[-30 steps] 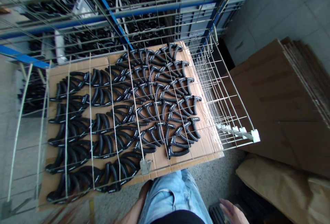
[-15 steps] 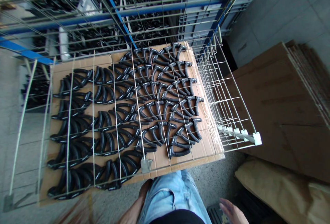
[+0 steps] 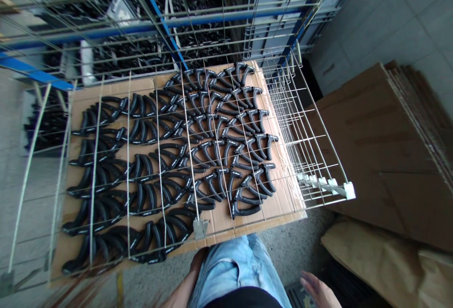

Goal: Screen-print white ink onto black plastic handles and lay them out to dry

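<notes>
Several rows of black curved handle-like parts [image 3: 247,121] with small white lettering lie on a cardboard sheet [image 3: 215,213] in front of me. Thin wires of a rack pass over them. My left hand [image 3: 200,260] is by my thigh, close under the sheet's near edge; its fingers are hidden. At the bottom right, my right hand [image 3: 316,290] hangs beside my leg with fingers stretched and apart, holding nothing I can see. It is nearest to a dark slatted object [image 3: 295,294] low by the floor.
A wire rack side [image 3: 311,133] with white end clips juts out on the right. Beyond it lean large cardboard sheets [image 3: 399,157], with brown paper [image 3: 375,256] below. A blue-framed mesh cage [image 3: 226,17] stands behind, with bins of black parts. Something reddish-brown [image 3: 78,289] is smeared at lower left.
The view has shifted slightly, moving the rack and cardboard a little left. The reddish-brown smear reaches farther up over the near left corner. Both my hands stay almost in place.
</notes>
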Demonstrator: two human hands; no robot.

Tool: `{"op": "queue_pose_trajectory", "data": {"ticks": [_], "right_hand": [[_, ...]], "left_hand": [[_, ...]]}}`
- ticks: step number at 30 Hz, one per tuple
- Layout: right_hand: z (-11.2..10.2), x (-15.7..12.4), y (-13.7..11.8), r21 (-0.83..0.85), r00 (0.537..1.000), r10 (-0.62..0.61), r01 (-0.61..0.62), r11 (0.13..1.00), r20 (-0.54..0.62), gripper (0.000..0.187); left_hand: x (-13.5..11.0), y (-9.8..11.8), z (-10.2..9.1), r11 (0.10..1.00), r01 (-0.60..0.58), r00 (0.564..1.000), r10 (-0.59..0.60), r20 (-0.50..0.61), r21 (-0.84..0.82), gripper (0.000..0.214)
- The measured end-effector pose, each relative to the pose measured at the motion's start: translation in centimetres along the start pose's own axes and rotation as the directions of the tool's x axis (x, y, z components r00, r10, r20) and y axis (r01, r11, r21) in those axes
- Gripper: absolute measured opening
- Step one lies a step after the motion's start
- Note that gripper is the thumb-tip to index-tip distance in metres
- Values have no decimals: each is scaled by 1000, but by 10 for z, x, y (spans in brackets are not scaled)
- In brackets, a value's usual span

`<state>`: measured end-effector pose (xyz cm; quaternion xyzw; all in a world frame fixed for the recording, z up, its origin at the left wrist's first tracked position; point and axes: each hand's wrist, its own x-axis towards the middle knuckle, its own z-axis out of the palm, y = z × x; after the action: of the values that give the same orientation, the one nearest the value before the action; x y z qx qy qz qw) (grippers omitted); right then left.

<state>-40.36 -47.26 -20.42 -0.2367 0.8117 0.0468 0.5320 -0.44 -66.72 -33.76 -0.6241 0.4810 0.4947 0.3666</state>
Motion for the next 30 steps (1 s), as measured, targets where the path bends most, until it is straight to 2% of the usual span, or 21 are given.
{"op": "queue_pose_trajectory", "data": {"ticks": [3, 8, 10, 14, 20, 23, 26, 30], "right_hand": [[-2, -2, -3, -8, 1000, -19, 19, 1000, -15, 56], [-6, -3, -11, -4, 997, -66, 66, 998, -26, 50], [-11, 0, -16, -20, 996, -94, 94, 995, -5, 52], [-31, 13, -30, -87, 988, -151, 153, 984, 25, 54], [-80, 44, -51, -138, 964, -264, 264, 955, 18, 51], [-101, 56, -60, -146, 957, -289, 286, 947, -2, 46], [-110, 62, -68, -144, 960, -279, 277, 950, 5, 45], [-103, 66, -76, -113, 971, -239, 235, 965, -21, 42]], "left_hand": [[3, -1, 1, 996, -52, 998, 54, 22, -76, 36], [-1, 4, 3, 991, -65, 998, 67, 13, -119, 25], [-5, 8, 3, 990, -65, 998, 66, 6, -125, 29], [-17, 21, 2, 984, -72, 997, 67, -37, -162, 30], [-30, 52, -1, 965, -125, 988, 100, -119, -229, 39], [-33, 60, -2, 961, -141, 982, 104, -160, -239, 46], [-39, 59, -6, 966, -129, 982, 93, -165, -223, 47], [-48, 51, -18, 986, -54, 992, 35, -123, -157, 36]]}}
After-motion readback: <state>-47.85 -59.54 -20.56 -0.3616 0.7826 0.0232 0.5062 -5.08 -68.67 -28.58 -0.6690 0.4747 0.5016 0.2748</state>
